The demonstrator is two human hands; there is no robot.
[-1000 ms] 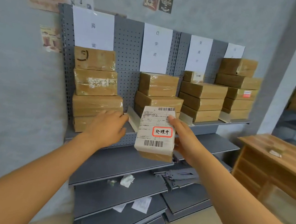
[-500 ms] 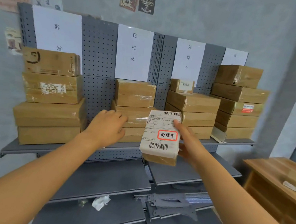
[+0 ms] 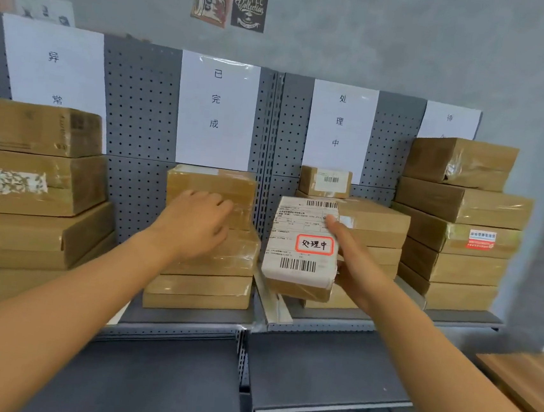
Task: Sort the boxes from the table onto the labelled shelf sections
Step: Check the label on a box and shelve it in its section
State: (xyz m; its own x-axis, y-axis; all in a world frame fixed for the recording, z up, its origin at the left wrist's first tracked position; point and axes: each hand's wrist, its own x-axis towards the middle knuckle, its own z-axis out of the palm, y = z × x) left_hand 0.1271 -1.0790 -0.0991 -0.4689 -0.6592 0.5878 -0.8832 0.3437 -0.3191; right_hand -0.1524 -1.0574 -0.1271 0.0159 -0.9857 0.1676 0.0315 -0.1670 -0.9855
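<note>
So right hand (image 3: 355, 273) is holding a box (image 3: 303, 248) by its side, label facing up w/ 处理中 in a red frame, just in front of the stack (image 3: 374, 229) under the 处理中 sign (image 3: 340, 122). Left hand (image 3: 195, 225) hangs loose-fingered, holding nothing, left of that stack.

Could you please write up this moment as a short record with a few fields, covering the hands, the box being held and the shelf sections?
held box: box with white shipping label, red-framed mark reading 处理中
right hand: right hand has its grip on the box's right side
left hand: left hand holds nothing, fingers loosely curled in front of the 已完成 stack
matching section: 处理中 sign, third sheet from the left
stack under that sign: brown boxes, small labelled box on top
box position: in the air in front of the 处理中 stack, not yet set down
</note>
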